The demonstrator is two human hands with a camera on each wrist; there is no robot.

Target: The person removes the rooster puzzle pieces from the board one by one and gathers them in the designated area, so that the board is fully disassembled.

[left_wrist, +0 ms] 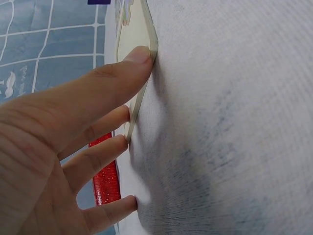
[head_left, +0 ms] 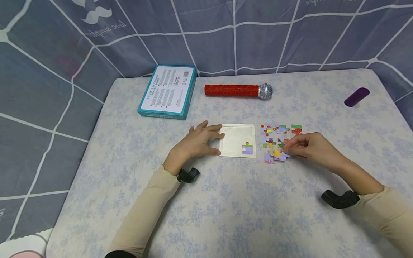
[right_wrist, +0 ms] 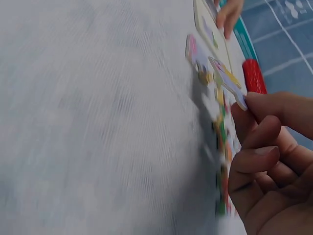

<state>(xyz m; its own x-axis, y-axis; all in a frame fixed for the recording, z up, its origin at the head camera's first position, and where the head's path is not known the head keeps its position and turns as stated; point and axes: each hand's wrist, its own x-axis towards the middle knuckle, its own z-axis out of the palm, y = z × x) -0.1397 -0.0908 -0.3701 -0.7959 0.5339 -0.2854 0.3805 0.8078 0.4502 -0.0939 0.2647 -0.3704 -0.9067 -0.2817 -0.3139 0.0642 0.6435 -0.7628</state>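
Note:
A pale square puzzle tray [head_left: 232, 140] lies flat on the table, with one purple and green puzzle piece [head_left: 247, 149] in its lower right corner. My left hand [head_left: 200, 141] rests at the tray's left side, thumb and fingertips touching its edge with the fingers spread. Between thumb and forefinger, my right hand [head_left: 309, 148] pinches a puzzle piece [right_wrist: 228, 79] with a yellow figure on lilac. It is lifted and tilted above the other loose puzzle pieces [head_left: 267, 142], which lie in rough rows to the right of the tray; the hand hides some of them.
Behind the tray lies a red glittery microphone [head_left: 231, 90] with a silver head. A teal-edged box [head_left: 168, 91] sits at the back left. Far right is a purple cylinder [head_left: 356, 97]. A grey-blue curtain [head_left: 209, 46] with white lines borders the table's back.

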